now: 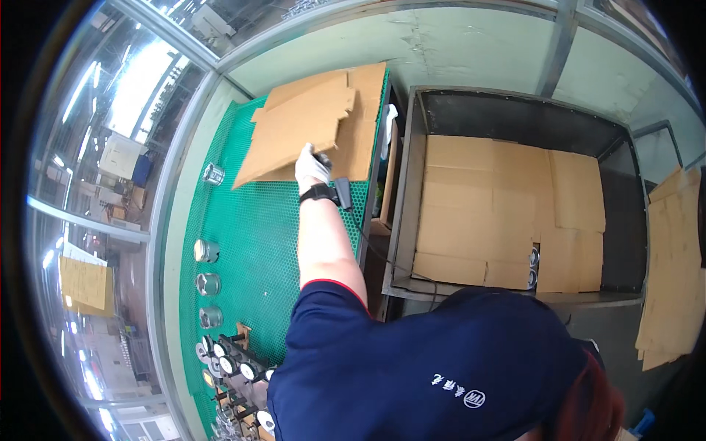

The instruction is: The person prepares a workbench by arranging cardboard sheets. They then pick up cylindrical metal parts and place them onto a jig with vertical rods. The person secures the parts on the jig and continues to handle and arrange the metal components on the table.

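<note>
My left hand, in a white glove with a black strap at the wrist, reaches far forward and grips the near edge of a brown cardboard sheet. The sheet is lifted and tilted above more flat cardboard that lies at the far end of the green mesh mat. My bare forearm and dark blue sleeve run back to the lower edge of the picture. My right hand is not in view.
Several small metal cans stand along the mat's left edge, above a rack of round metal parts. To the right stands a dark metal bin lined with cardboard. More cardboard sheets lean at the far right. A glass partition runs along the left.
</note>
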Action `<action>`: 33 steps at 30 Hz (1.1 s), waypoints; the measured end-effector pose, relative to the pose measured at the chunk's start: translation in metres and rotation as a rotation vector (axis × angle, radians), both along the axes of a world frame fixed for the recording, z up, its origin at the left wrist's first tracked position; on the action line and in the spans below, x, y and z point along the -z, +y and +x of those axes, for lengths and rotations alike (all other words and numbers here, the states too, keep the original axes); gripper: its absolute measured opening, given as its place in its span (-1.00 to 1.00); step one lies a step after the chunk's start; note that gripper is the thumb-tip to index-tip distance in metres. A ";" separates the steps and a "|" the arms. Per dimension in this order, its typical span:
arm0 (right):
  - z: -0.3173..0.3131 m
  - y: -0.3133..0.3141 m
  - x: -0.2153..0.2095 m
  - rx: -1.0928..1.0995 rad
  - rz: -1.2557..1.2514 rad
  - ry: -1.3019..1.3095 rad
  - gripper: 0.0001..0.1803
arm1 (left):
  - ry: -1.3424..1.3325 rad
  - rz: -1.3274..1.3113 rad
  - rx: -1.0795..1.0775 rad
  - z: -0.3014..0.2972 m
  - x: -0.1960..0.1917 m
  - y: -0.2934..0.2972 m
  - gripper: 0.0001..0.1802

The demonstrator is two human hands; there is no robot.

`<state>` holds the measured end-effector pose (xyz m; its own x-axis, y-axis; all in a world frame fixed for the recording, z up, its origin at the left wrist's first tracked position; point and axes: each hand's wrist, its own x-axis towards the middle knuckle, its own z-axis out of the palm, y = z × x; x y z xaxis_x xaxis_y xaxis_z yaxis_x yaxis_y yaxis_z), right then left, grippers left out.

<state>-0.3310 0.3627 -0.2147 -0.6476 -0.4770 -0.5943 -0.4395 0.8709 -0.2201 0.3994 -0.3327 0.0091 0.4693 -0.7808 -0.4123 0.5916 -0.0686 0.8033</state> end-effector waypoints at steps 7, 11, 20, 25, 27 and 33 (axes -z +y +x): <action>-0.026 0.028 -0.011 -0.123 -0.138 0.033 -0.56 | -0.179 -0.302 0.382 -0.036 -0.042 0.047 -0.80; 0.050 -0.099 -0.123 0.324 -0.287 -0.226 -0.47 | -0.125 -0.340 0.348 -0.140 -0.124 0.139 -0.73; 0.137 -0.305 -0.260 -0.106 -0.612 -1.023 -0.64 | -0.137 -0.343 0.979 -0.339 -0.064 0.228 -0.56; 0.117 -0.372 -0.234 0.405 -0.775 -1.288 -0.58 | -0.315 -0.037 1.594 -0.410 0.007 0.292 -0.59; 0.087 -0.383 -0.219 0.404 -0.715 -1.151 -0.54 | -1.009 -0.664 1.556 -0.413 0.037 0.306 -0.60; -0.058 -0.351 -0.073 0.290 -0.466 -1.094 -0.38 | -1.483 0.245 1.735 -0.361 0.147 0.345 -0.44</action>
